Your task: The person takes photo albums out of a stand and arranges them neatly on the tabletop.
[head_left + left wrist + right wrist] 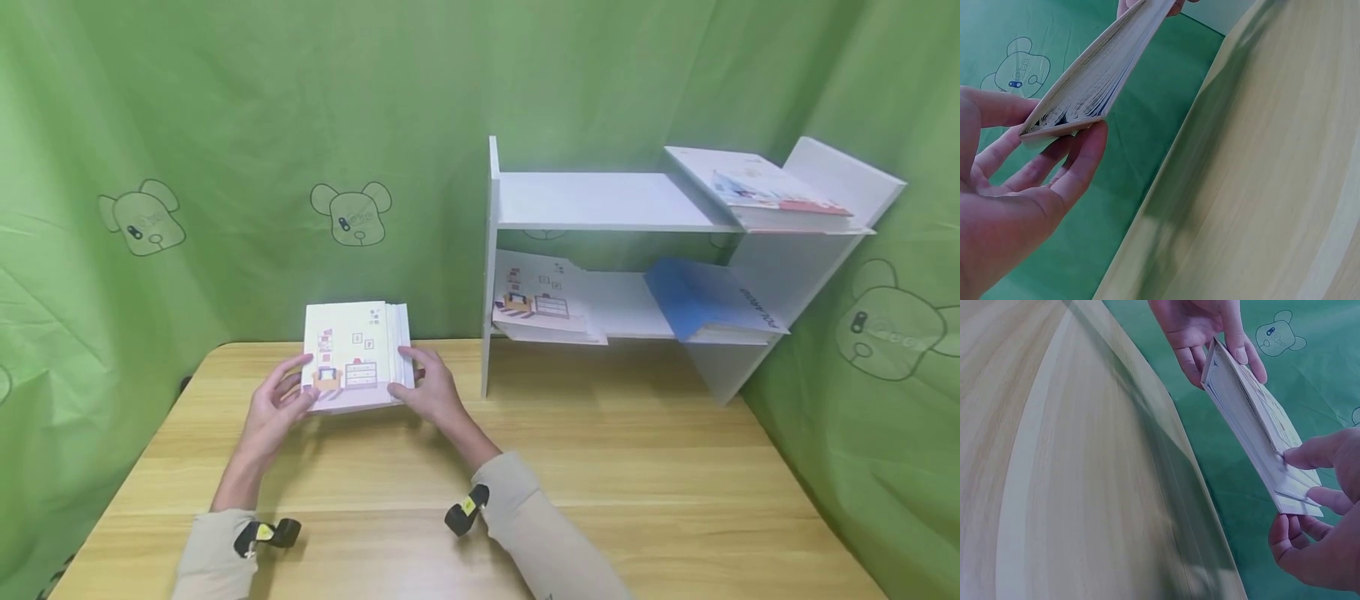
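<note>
Between both hands a white book (347, 350) is held up over the back left of the table, its printed cover showing a desk and a chest of drawers. My left hand (279, 406) grips its left edge, thumb on the cover and fingers beneath. From the left wrist, the page block (1094, 81) shows edge-on, with the fingertips along the spine corner. My right hand (433, 385) holds the right side; in the right wrist view its thumb (1310, 453) presses by the cover's free edge, which stands slightly off the back board, with other fingers underneath.
A white two-tier shelf (491, 275) stands at the back right of the wooden table (420, 517). On its lower tier lie a similar printed book (543, 292) and a blue book (693, 292); another book (757, 187) lies on top. Green curtain (247, 108) hangs behind.
</note>
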